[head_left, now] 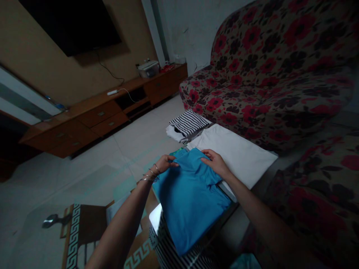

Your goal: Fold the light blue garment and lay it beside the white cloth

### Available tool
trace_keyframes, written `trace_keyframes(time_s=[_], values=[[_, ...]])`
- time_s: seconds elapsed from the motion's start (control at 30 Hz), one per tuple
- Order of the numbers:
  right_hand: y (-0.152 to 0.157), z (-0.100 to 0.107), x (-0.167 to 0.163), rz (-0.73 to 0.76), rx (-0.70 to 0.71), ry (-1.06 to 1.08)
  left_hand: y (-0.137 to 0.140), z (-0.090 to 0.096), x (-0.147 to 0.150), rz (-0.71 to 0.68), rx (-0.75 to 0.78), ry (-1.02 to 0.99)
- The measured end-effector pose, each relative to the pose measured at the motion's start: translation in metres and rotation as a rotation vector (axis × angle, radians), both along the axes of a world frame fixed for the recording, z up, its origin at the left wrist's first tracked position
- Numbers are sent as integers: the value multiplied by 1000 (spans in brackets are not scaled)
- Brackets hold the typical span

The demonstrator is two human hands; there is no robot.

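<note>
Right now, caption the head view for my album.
Left hand and right hand holding a blue garment beside a white cloth, near a flower-patterned sofa.

Just beyond the grip, a green thing [177,152] — mostly hidden by the blue cloth [193,201]; far beyond, the TV [75,24] — cut off above.

My left hand [167,163], with bangles [151,175] at the wrist, pinches the upper edge of a blue garment [190,201], and my right hand [214,161] grips its upper right part. Just right of it lies a flat white piece [244,155]; beyond sits a folded striped cloth [189,122]. A flowered sofa [258,67] fills the right, and a wooden cabinet [97,114] runs along the wall below a dark television [73,22].
</note>
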State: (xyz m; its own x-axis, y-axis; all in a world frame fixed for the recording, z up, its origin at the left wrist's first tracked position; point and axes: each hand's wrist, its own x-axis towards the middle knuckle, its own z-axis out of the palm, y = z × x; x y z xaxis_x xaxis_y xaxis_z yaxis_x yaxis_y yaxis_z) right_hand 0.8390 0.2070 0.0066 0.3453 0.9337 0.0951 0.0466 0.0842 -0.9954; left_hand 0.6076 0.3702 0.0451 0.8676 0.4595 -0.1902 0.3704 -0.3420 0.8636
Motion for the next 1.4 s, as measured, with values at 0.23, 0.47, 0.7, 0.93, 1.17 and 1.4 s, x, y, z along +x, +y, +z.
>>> trace_keyframes(time_s=[0.23,0.47,0.7,0.93,1.17,1.4], values=[[34,-10,-1,137,22,-61,-6,42,-10,-108,-86,32],[32,-2,-14,254,127,-427,-13,54,-21,-82,22,-115],[-2,1,-12,-20,140,-634,-27,58,-26,-59,30,-184],[5,-10,-19,-4,54,-499,-33,61,-28,-60,7,-217],[29,30,-30,122,163,-752,-37,61,-32,-46,-2,-186],[11,50,-38,523,31,-767,-40,59,-35,-14,-8,-170]])
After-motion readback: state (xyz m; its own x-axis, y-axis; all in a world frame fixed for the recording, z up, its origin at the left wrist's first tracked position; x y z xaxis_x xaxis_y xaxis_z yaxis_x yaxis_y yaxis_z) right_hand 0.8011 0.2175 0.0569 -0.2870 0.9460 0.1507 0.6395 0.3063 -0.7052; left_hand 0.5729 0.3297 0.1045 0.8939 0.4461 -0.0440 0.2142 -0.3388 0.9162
